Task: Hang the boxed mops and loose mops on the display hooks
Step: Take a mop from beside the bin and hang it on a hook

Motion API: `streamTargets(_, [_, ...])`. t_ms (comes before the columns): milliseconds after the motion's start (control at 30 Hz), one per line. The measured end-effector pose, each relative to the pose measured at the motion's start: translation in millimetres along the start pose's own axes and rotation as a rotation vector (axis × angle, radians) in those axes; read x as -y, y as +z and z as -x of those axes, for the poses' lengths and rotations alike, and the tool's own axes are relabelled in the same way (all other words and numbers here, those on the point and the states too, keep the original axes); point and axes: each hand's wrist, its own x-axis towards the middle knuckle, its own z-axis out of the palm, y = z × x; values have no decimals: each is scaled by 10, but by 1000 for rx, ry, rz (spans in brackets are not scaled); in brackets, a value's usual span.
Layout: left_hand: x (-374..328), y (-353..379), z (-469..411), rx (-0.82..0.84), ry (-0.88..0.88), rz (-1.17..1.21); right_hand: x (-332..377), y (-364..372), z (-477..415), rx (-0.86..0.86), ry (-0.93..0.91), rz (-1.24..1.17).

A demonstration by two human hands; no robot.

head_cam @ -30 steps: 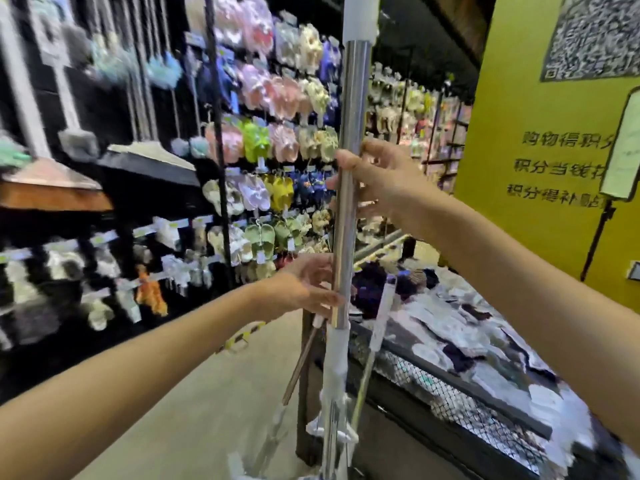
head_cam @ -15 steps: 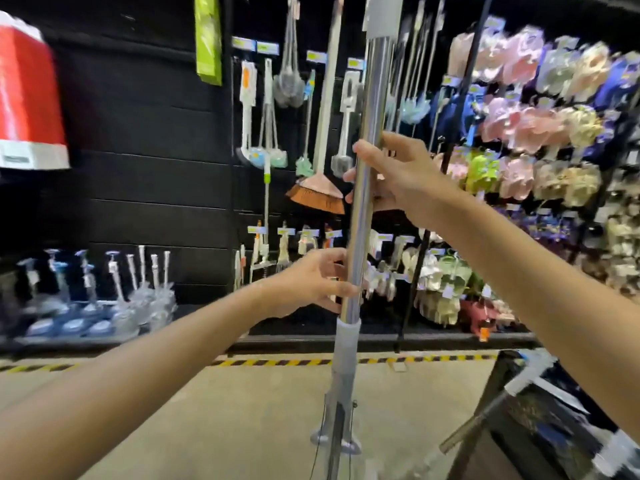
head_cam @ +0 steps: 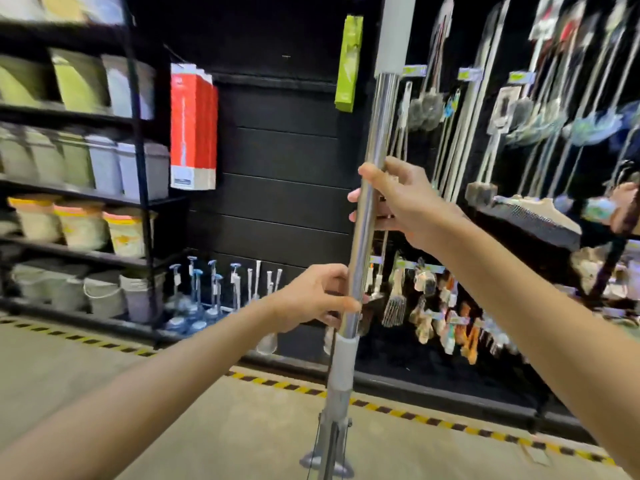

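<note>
Both grips are closed round one loose mop [head_cam: 372,174]. The left grip [head_cam: 317,299] wraps the chrome pole low, just above its grey collar [head_cam: 341,362]. The right grip [head_cam: 407,202] clasps it higher, at centre frame, with fingers curled round the far side. Each holds the mop and nothing else.

Two holds set apart along the shaft look chosen for control. A long thin pole held at one point would swing, while this spacing lets the person steer its top end toward a hook.

The mop stands nearly upright in the middle of the frame, its long axis running bottom to top with the top leaning slightly right. The handle end points up and leaves the upper edge. The head end points down, where a grey fitting [head_cam: 325,462] shows at the lower edge; whether it touches the floor I cannot tell.

Behind it is a black slat wall [head_cam: 284,161], with a red box [head_cam: 192,126] at left, a green box [head_cam: 348,64] above and hanging mops [head_cam: 481,116] at right. No free hook can be made out.
</note>
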Motion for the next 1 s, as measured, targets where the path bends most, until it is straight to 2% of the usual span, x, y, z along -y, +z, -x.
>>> streamTargets(367, [807,-1830,-911,-45,-20,-9,-666,1134,-1766,-48,26,-30])
streamTargets(633, [1527,-2884,-1940,-104,-22,4,-1420,1570,-3247,17,-3,-37])
streamTargets(1000, [1947,-4318,-3560,-185,38,12,-1960,1899,-5397,29,-80,46])
